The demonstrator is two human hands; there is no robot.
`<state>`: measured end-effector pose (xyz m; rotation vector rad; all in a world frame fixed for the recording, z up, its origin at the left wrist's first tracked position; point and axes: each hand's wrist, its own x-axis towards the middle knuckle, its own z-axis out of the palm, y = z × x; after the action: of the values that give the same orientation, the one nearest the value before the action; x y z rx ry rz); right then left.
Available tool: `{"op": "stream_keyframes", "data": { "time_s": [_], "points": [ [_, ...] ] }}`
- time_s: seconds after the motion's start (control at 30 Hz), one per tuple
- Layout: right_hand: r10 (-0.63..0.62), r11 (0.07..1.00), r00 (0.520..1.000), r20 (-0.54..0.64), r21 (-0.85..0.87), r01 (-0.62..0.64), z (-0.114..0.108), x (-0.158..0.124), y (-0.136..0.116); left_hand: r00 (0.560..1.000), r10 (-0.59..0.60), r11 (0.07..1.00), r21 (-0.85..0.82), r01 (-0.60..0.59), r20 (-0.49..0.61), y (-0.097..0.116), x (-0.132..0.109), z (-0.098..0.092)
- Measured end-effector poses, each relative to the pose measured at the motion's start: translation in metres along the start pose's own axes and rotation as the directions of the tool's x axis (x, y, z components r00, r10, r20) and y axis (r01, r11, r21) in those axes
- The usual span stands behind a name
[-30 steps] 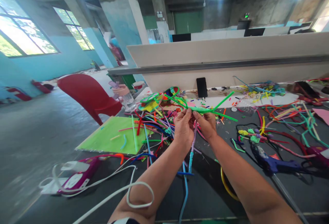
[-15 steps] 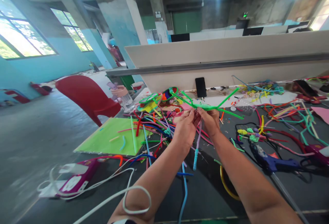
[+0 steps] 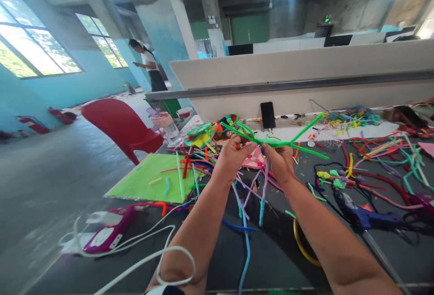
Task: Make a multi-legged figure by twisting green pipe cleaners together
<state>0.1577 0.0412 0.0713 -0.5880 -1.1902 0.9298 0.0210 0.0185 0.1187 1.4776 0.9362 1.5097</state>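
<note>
In the head view, several bright green pipe cleaners (image 3: 276, 143) are joined in a long piece, with loose ends forking out at both sides. My right hand (image 3: 280, 161) is closed on the middle of this piece, thumb in front. My left hand (image 3: 235, 156) is at its left part, fingers bent and thumb pointing right, closed on the green stems; the exact grip is partly hidden. Between and behind the hands lies a pink patterned piece (image 3: 254, 157). A lilac pipe cleaner with a blue wrapped end (image 3: 263, 195) lies below my right hand.
A green sheet (image 3: 145, 180) lies to the left, near a purple power strip (image 3: 110, 229) with white cables. On the right are a blue glue gun (image 3: 366, 216) and tangled pipe cleaners (image 3: 389, 159). A black phone (image 3: 267, 115) leans at the back. Beyond stands a person (image 3: 147, 64).
My left hand has moved left, away from my right hand, uncovering the pink piece. The green piece stays in my right hand. A person has come into view at the back left.
</note>
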Motion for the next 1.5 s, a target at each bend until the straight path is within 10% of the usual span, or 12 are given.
{"op": "stream_keyframes", "data": {
  "time_s": [0.43, 0.63, 1.23, 1.37, 1.5],
  "points": [
    [0.007, 0.993, 1.000, 0.014, 0.115, -0.008, 0.010, -0.005, -0.007, 0.998, -0.058, 0.997, -0.057, 0.057, -0.021, 0.009, -0.001, -0.006],
    [-0.074, 0.993, 0.986, 0.152, -0.083, 0.087, 0.003, -0.004, -0.018, 0.997, -0.076, 0.995, -0.057, 0.076, -0.010, 0.007, -0.001, -0.005],
    [0.049, 0.994, 0.998, -0.045, 0.102, -0.044, 0.001, 0.006, -0.011, 0.996, 0.053, 0.997, 0.051, -0.050, -0.066, 0.001, -0.006, 0.007],
    [0.016, 0.992, 0.994, -0.104, 0.127, -0.003, 0.000, 0.008, -0.014, 0.901, 0.369, 0.870, 0.427, -0.248, -0.229, -0.002, -0.012, 0.012],
    [0.006, 0.989, 0.995, -0.100, 0.145, 0.008, 0.001, 0.008, -0.017, 0.731, 0.679, 0.584, 0.651, -0.484, -0.065, -0.009, -0.016, 0.015]
  ]
}}
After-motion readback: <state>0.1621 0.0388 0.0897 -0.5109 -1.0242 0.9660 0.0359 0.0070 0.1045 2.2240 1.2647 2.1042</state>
